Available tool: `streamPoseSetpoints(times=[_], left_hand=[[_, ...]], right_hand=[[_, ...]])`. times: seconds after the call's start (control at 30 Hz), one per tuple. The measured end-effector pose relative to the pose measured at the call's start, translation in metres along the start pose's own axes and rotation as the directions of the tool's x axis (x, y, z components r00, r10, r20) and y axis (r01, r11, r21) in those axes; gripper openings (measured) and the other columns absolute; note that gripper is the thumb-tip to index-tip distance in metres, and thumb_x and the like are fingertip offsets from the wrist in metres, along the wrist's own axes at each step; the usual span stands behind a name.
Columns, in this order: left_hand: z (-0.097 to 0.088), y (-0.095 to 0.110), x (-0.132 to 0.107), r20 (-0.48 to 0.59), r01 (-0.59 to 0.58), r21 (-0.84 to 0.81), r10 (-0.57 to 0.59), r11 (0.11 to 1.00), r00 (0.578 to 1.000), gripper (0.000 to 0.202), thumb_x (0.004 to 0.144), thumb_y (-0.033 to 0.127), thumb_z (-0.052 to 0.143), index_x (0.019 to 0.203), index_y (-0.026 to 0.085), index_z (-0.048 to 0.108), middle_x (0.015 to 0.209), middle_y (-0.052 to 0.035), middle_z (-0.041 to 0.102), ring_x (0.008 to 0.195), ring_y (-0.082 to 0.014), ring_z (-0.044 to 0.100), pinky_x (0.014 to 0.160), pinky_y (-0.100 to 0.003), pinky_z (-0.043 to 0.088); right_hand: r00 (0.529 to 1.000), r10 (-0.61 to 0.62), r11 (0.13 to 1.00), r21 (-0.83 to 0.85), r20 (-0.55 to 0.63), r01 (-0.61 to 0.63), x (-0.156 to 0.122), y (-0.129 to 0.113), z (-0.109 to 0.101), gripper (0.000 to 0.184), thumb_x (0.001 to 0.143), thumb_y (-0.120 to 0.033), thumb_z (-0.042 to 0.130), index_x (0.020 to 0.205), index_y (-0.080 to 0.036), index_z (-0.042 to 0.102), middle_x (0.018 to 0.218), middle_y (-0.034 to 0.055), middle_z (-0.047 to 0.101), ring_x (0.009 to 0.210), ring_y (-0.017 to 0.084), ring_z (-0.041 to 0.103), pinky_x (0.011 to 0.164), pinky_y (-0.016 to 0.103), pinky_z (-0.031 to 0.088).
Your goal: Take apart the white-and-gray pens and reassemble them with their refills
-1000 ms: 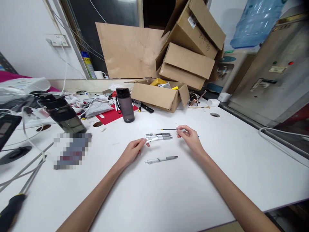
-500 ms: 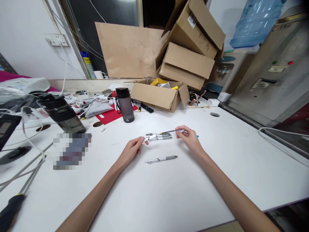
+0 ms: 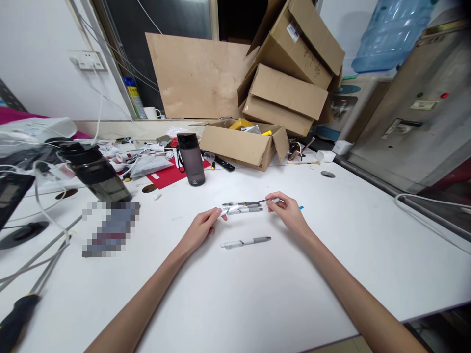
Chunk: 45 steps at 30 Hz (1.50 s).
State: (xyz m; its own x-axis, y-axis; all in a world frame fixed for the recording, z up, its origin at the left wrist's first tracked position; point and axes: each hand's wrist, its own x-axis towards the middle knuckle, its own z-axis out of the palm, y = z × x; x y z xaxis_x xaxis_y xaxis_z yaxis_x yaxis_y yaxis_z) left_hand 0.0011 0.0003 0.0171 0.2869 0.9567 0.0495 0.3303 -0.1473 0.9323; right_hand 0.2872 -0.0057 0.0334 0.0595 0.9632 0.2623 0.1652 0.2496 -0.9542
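The thin dark pen refill [image 3: 253,202] is pinched at its right end by the thumb and forefinger of the right hand [image 3: 289,212], with its free tip aimed toward 9 o'clock over the far side of a small cluster of grey-and-white plastic pens [image 3: 245,208] lying on the white surface [image 3: 257,304]. The left hand [image 3: 201,229] grasps the near left end of a white pen barrel [image 3: 230,211] in that cluster, fingers curled around the tip; the barrel rests low, at or just above the surface. The refill lies alongside the cluster and does not appear to be seated inside any barrel, so insertion is judged not yet done; whether its tip has entered an opening cannot be told. One complete grey-and-white pen [image 3: 245,242] lies apart at 6 o'clock from the cluster, between the two forearms, which suggests one unit is finished while the clustered pens remain. A small blue fragment [image 3: 300,208] lies at 3 o'clock, just beside the right hand. At 11 o'clock stands a smoky grey plastic bottle with a black cap [image 3: 190,159]; at 12 o'clock sits an open brown cardboard box [image 3: 245,143] with further cartons stacked behind it. A larger dark bottle [image 3: 96,171] stands at 9 to 10 o'clock among white cables.
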Motion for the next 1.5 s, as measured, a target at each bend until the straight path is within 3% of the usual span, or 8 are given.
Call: streamPoseSetpoints(times=[0.43,0.8,1.0,1.13,1.37,1.5], left_hand=[[0.001,0.008,-0.004,0.042,-0.015,0.097,0.011,0.995,0.999,0.056,0.099,0.065,0.042,0.096,0.019,0.074,0.058,0.0041,0.040,0.055,-0.0147,0.037,0.054,-0.025,0.027],[0.004,0.007,-0.006,0.054,-0.009,0.084,0.004,0.996,0.999,0.056,0.100,0.065,0.041,0.097,0.019,0.072,0.060,0.0046,0.037,0.055,-0.0138,0.037,0.053,-0.025,0.026],[0.004,0.008,-0.006,0.056,-0.015,0.094,0.010,0.995,0.998,0.056,0.100,0.065,0.041,0.097,0.019,0.073,0.060,0.0039,0.040,0.055,-0.0144,0.038,0.053,-0.025,0.027],[0.004,0.008,-0.005,0.051,-0.013,0.089,0.009,0.996,0.999,0.056,0.099,0.064,0.041,0.097,0.018,0.073,0.059,0.0041,0.040,0.054,-0.0144,0.037,0.053,-0.025,0.026],[0.001,0.004,-0.003,0.052,-0.030,0.028,0.029,0.999,0.998,0.053,0.100,0.063,0.043,0.096,0.018,0.072,0.062,0.0053,0.033,0.056,-0.0131,0.037,0.054,-0.024,0.027],[0.001,0.002,-0.002,0.059,-0.026,0.024,0.024,0.999,0.998,0.054,0.100,0.064,0.043,0.096,0.018,0.072,0.062,0.0053,0.033,0.056,-0.0129,0.037,0.054,-0.025,0.027]], right_hand=[[0.988,-0.007,1.000,-0.008,0.152,0.008,-0.013,-0.004,0.023,0.023,0.087,-0.044,0.069,0.093,-0.022,0.070,0.085,0.0017,0.068,0.074,0.017,0.065,0.076,0.031,0.050],[0.986,0.029,1.000,-0.010,0.161,-0.027,-0.017,-0.002,0.025,0.028,0.091,-0.050,0.066,0.089,-0.022,0.068,0.078,0.0000,0.064,0.073,0.017,0.063,0.072,0.029,0.046],[0.985,0.022,0.999,0.033,0.173,-0.028,-0.015,-0.001,0.025,0.039,0.097,-0.054,0.053,0.091,-0.020,0.070,0.089,0.0033,0.068,0.075,0.017,0.064,0.079,0.030,0.050],[0.993,0.025,0.998,0.048,0.116,-0.031,-0.011,0.002,0.023,0.043,0.100,-0.053,0.045,0.093,-0.019,0.071,0.093,0.0048,0.069,0.078,0.018,0.065,0.082,0.032,0.050],[0.996,0.001,0.996,0.094,-0.094,0.008,-0.005,0.004,0.014,0.018,0.088,-0.030,0.056,0.097,-0.022,0.071,0.092,0.0024,0.070,0.088,0.021,0.066,0.092,0.035,0.045],[0.995,-0.014,0.991,0.130,-0.094,0.026,-0.004,0.002,0.012,0.019,0.088,-0.029,0.055,0.096,-0.022,0.071,0.087,0.0028,0.070,0.087,0.021,0.065,0.094,0.038,0.044]])
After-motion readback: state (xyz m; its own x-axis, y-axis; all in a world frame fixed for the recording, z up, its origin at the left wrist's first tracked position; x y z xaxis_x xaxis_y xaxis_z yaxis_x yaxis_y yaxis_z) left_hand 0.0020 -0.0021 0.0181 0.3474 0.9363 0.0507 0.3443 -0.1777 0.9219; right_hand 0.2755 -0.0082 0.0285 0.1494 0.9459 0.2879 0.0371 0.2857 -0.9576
